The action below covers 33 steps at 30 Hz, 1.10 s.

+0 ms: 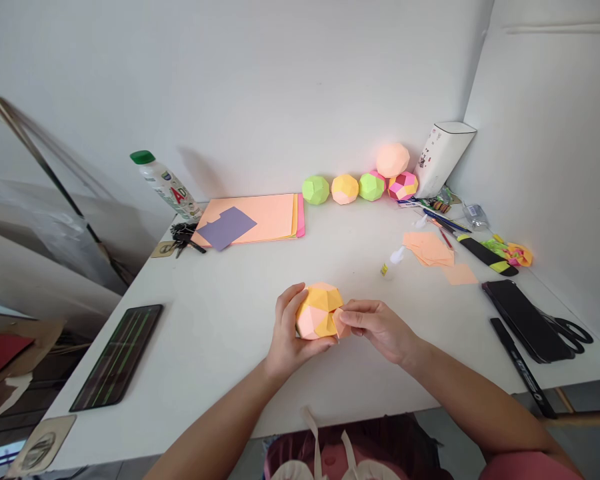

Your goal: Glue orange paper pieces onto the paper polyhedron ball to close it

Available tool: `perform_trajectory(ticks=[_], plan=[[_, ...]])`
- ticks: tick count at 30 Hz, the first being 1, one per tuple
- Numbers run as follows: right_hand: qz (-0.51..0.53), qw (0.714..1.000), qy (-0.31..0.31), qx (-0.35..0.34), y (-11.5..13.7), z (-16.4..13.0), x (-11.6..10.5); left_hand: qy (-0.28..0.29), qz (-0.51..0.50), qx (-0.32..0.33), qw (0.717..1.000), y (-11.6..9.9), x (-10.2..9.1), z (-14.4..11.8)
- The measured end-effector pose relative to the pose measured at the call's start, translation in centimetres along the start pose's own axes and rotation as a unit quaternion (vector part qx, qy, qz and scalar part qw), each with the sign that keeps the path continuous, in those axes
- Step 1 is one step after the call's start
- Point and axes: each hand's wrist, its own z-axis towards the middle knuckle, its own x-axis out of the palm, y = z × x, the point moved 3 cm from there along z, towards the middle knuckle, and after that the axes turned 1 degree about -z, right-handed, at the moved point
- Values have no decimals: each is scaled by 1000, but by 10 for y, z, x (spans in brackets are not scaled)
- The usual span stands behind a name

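above the table [230,333], both hands grip a paper ball [319,311].

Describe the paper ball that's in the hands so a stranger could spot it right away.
On the white table, look at the near middle, where the left hand and right hand meet. Between them is the paper ball: faceted, orange and peach, the only one held, unlike the row against the back wall.

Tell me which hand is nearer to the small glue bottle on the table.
Right. The right hand lies just below the glue bottle; the left hand is farther to its left, behind the paper ball.
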Motion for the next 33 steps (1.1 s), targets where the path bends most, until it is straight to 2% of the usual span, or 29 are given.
perform_trajectory(ticks=[6,13,19,28,33], plan=[[-7,1000,4,-2,2,0,2,9,1,-6,1000,2,0,-1],[-49,998,-32,-35,4,0,1,20,-12,-22,999,3,0,-2],[-91,995,-42,-14,-1,3,-7,33,-51,-50,997,4,1,-2],[-61,998,-28,-20,0,4,-8,72,-119,-59,989,2,2,2],[-21,999,-8,-34,1,4,-8,90,-119,-51,987,2,2,1]])
